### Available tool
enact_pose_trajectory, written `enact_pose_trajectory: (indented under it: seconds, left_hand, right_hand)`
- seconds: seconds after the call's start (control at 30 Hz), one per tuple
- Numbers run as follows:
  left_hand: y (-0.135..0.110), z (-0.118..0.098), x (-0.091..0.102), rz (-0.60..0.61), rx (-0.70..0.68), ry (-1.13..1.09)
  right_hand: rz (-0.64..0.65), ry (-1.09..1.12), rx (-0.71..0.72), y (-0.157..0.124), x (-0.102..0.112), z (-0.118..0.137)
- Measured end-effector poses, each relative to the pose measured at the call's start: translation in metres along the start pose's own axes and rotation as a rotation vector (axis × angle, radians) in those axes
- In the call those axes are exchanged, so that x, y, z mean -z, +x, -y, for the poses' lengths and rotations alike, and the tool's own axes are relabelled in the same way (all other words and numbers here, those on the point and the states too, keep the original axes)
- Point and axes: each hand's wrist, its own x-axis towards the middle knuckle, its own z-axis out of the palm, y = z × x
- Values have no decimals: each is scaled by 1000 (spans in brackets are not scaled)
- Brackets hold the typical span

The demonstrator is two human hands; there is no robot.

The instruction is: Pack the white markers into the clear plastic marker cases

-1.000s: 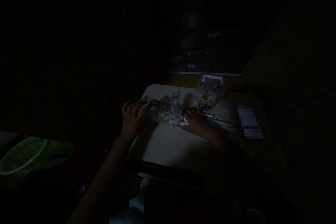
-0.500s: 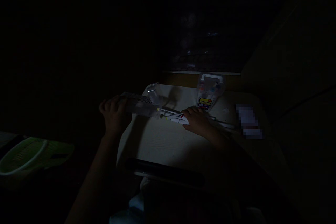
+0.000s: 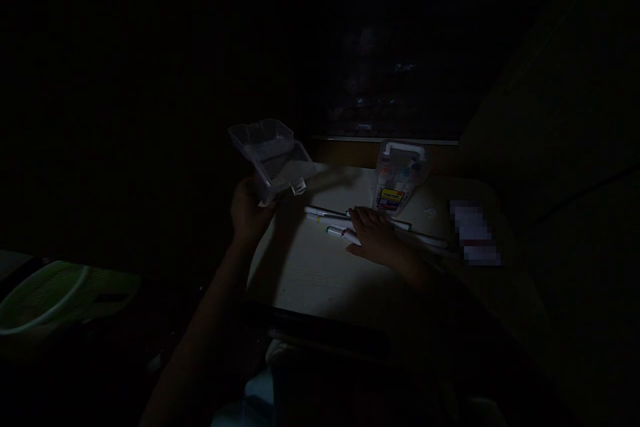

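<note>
Clear plastic, faintly lit: an open clear plastic case (image 3: 283, 170), left of centre in the frame, raised over the back left part of a pale tabletop (image 3: 310, 273). Case tilted; its flap (image 3: 263, 137) stands open toward the upper left, and a small tab (image 3: 299, 186) shows at its lower right edge.

Left hand (image 3: 247, 213) grips the case at its lower left, thumb lying along the lower edge. Fingers beneath mostly lost in shadow; their exact spread cannot be told.

Right hand (image 3: 375, 237), centre right, lies palm down over several white markers (image 3: 333, 220) on the tabletop. Fingers close together and bent, thumb out toward the lower left. Whether it pinches the markers or only rests on them cannot be told. Marker ends poke out on both sides of the hand, roughly crosswise in the frame; green and yellow bits show at the left ends.

Just behind the right hand, a second clear case (image 3: 400, 173) stands upright: white handle (image 3: 406, 146) on top, coloured things inside, yellow and dark label (image 3: 391, 199) low on its front. A small pale scrap (image 3: 430, 212) lies to its right. Farther right, a pale blocked-out patch (image 3: 475, 233), contents unreadable.

Lower left of frame: green basket (image 3: 113, 280), pale rim. Lower centre: dark bar (image 3: 315, 328) at the near table edge; light blue cloth (image 3: 260, 393) below it.
</note>
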Motion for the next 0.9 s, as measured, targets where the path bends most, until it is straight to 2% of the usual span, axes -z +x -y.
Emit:
enact_pose_trajectory:
  seconds: [0.1,0.2,0.3,0.4,0.5,0.67,0.77,0.9]
  left_hand:
    - [8,-25,-34,38,79,-110]
    - [19,-44,-64,132,132,-251]
    - [27,-52,-86,258,161,-346]
    - [28,-54,-100,345,182,-384]
    - [22,-51,-108,400,167,-375]
    - [15,-43,-115,422,108,-415]
    - [13,-42,-110,441,86,-441]
    - [2,-37,-93,445,36,-399]
  right_hand:
    - [22,-10,-23,0,-2,1]
    - [47,-23,-79,0,-4,1]
    - [62,-31,-101,0,-5,3]
    - [36,-39,-100,0,-8,5]
    - [-12,-51,-94,1,-13,8]
    - [-21,-41,-70,1,-15,7]
    - [-18,-35,-62,1,-15,5]
    - [-36,-26,-49,0,-18,3]
